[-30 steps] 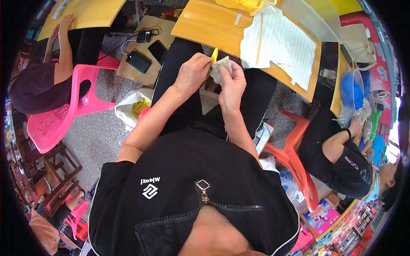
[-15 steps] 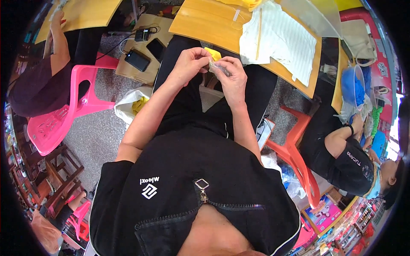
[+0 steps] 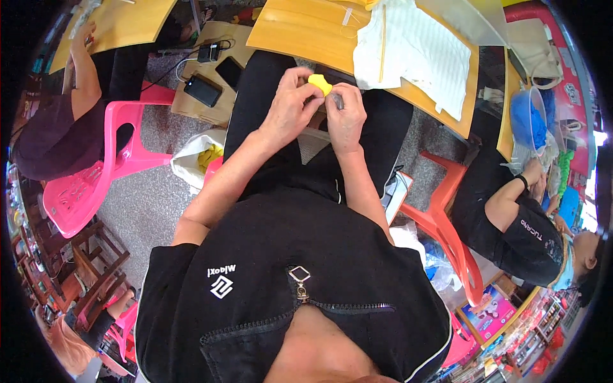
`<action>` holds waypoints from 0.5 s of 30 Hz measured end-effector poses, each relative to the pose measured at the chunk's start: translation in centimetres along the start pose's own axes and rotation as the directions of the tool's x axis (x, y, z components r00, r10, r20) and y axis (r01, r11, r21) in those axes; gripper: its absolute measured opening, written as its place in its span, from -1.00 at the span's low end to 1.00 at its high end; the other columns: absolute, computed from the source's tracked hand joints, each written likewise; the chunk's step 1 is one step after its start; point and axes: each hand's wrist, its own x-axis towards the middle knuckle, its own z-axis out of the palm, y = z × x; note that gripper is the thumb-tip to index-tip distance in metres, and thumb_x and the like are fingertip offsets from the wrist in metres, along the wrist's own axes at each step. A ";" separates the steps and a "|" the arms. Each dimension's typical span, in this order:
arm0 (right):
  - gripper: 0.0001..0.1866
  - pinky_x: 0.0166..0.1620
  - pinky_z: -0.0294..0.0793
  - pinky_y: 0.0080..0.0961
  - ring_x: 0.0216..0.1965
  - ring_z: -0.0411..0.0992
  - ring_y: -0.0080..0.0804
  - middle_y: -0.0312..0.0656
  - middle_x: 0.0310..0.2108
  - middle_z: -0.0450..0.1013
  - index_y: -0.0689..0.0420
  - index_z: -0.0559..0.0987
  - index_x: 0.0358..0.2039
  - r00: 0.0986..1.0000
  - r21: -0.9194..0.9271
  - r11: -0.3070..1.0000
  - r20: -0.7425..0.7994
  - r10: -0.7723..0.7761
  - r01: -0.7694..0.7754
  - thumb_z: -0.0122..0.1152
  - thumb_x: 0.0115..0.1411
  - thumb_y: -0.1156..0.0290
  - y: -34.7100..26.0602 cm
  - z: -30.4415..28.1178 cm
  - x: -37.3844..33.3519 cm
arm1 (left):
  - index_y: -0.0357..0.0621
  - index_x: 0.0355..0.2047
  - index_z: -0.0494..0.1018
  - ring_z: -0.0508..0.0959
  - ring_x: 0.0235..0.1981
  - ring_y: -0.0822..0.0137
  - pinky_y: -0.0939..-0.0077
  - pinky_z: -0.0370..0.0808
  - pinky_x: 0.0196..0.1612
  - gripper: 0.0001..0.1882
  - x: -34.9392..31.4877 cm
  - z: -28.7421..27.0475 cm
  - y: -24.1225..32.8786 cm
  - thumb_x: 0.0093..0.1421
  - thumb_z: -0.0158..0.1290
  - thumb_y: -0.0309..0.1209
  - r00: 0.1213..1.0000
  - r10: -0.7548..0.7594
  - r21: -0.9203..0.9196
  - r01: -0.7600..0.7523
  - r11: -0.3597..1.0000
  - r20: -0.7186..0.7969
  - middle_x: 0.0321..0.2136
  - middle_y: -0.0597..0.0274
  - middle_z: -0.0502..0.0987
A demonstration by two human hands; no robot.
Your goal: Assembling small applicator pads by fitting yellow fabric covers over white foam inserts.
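Note:
Over my lap, near the front edge of the yellow table (image 3: 300,32), a small soft-looking yellow piece (image 3: 320,84) is pinched between my hands. My left hand (image 3: 290,107) grips its left side between thumb and fingers. Closed in a pinch at its lower right edge is my right hand (image 3: 347,118), with a bit of something clear or greyish showing by the fingertips, too small to name. On the table just beyond my right hand lies a white ribbed cloth (image 3: 424,67), with a thin tan strip lying along it.
Left of my legs, a cardboard-topped surface holds a black phone (image 3: 203,90) and other devices with cables. Below stands a white bag (image 3: 185,163) with yellow pieces. A pink chair (image 3: 121,140) and an orange-red chair (image 3: 437,210) flank me. Co-workers sit on both sides; a blue-filled basin (image 3: 527,121) stands right.
The yellow piece now shows more fully, turned up between my fingertips. Clear film seen by my right fingers is now mostly hidden. The right-hand co-worker's arm has shifted.

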 end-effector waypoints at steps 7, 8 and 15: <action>-0.92 -0.34 0.39 -0.72 -0.45 0.38 -0.68 -0.34 -0.49 0.47 0.26 0.55 -0.39 0.852 0.525 0.672 0.302 0.427 -0.522 0.19 0.12 0.51 0.1 -0.4 0.9 | -0.30 -0.09 0.32 0.53 -0.27 0.43 0.60 0.48 -0.19 -0.64 0.8 -0.3 -3.2 0.11 0.13 -0.55 0.901 -0.319 -0.834 0.406 0.374 0.295 -0.25 0.20 0.52; -0.90 -0.34 0.41 -0.70 -0.45 0.39 -0.66 -0.32 -0.47 0.47 0.26 0.55 -0.38 0.872 0.365 0.794 0.260 0.414 -0.486 0.20 0.12 0.49 0.4 -0.3 1.0 | -0.30 -0.11 0.36 0.53 -0.29 0.45 0.60 0.49 -0.21 -0.67 0.6 -0.3 -3.1 0.11 0.14 -0.54 0.859 -0.356 -0.783 0.492 0.380 0.368 -0.28 0.20 0.54; -0.74 -0.44 0.45 -0.67 -0.47 0.43 -0.60 -0.27 -0.42 0.47 0.28 0.51 -0.25 0.699 0.504 0.485 0.535 0.474 -0.715 0.28 0.05 0.44 -1.2 -1.3 0.7 | -0.33 -0.12 0.43 0.55 -0.37 0.48 0.62 0.51 -0.31 -0.68 0.2 -0.7 -4.2 0.11 0.16 -0.49 0.764 -0.477 -0.744 0.603 0.289 0.434 -0.31 0.18 0.56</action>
